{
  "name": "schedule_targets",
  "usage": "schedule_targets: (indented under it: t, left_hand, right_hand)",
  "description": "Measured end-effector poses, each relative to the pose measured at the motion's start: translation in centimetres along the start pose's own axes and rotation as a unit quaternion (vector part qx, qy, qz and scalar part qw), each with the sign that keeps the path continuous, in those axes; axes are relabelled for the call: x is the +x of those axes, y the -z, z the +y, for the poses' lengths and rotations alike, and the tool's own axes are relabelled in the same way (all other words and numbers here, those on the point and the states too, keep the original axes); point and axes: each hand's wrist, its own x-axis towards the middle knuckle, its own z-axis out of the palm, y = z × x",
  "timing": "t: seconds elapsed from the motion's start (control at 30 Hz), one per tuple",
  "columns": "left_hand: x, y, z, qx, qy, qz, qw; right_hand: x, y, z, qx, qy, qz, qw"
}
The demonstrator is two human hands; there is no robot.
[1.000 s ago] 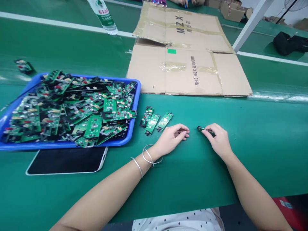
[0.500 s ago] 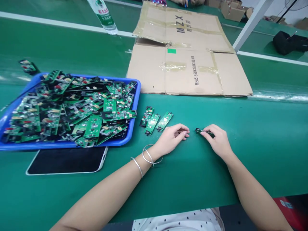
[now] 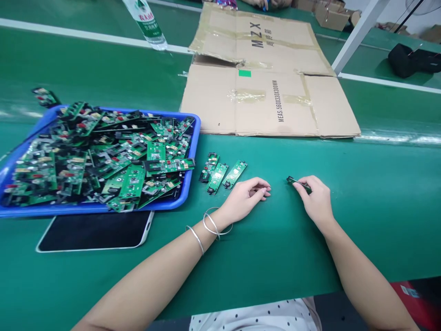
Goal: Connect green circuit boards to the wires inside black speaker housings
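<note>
A small green circuit board (image 3: 295, 183) with a black end piece is pinched between the thumb and fingers of my right hand (image 3: 317, 200); its left end sticks out and much of it is hidden by the hand. My left hand (image 3: 248, 197) rests on the green table, its fingers loosely curled in towards the thumb, with nothing visible in them. Just beyond it lie three loose boards: one on the right (image 3: 235, 174), a middle one (image 3: 217, 179) and one with black parts (image 3: 209, 168). A blue tray (image 3: 196, 151) on the left is heaped with similar boards.
A dark-screened phone (image 3: 93, 232) lies partly under the tray. Flattened cardboard (image 3: 262, 110) covers the table's far middle, with a water bottle (image 3: 151, 27) to its left. One board (image 3: 46, 97) sits behind the tray. Another person's hands (image 3: 265, 3) show at the top edge.
My right hand has shifted slightly to the right with the circuit board, which now slants more. My left hand has stayed almost where it was.
</note>
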Motion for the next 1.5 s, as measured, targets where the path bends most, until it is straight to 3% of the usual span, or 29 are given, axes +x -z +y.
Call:
schedule_targets:
  t: [0.13,0.37,0.57,0.77,0.97,1.17,1.4,1.5]
  left_hand:
    - [0.04,0.00,-0.02,-0.002,0.000,-0.002,1.000]
    - [0.01,0.01,0.06,-0.003,0.007,-0.004,1.000]
    - [0.01,0.02,0.03,-0.002,0.002,-0.004,1.000]
    - [0.11,-0.04,0.07,0.000,0.001,-0.001,1.000]
    - [0.08,0.03,-0.04,-0.004,0.003,-0.002,1.000]
    - [0.04,-0.01,-0.04,-0.005,0.001,-0.001,1.000]
    - [0.07,-0.01,-0.09,-0.007,0.003,-0.002,1.000]
    - [0.08,-0.04,-0.13,-0.007,0.001,-0.001,1.000]
  right_hand:
    - [0.00,0.01,0.21,0.001,-0.006,0.014,1.000]
    - [0.38,0.48,-0.16,0.073,0.004,-0.088,0.993]
    - [0.59,0.67,0.17,0.093,0.024,-0.137,0.986]
    - [0.56,0.40,0.51,0.078,-0.021,-0.071,0.994]
    - [0.55,0.50,0.14,0.094,0.024,-0.116,0.988]
    - [0.48,0.26,0.51,0.055,0.004,-0.040,0.998]
    - [0.45,0.23,0.33,0.069,0.035,-0.075,0.994]
    - [0.54,0.13,0.48,0.052,0.021,-0.035,0.998]
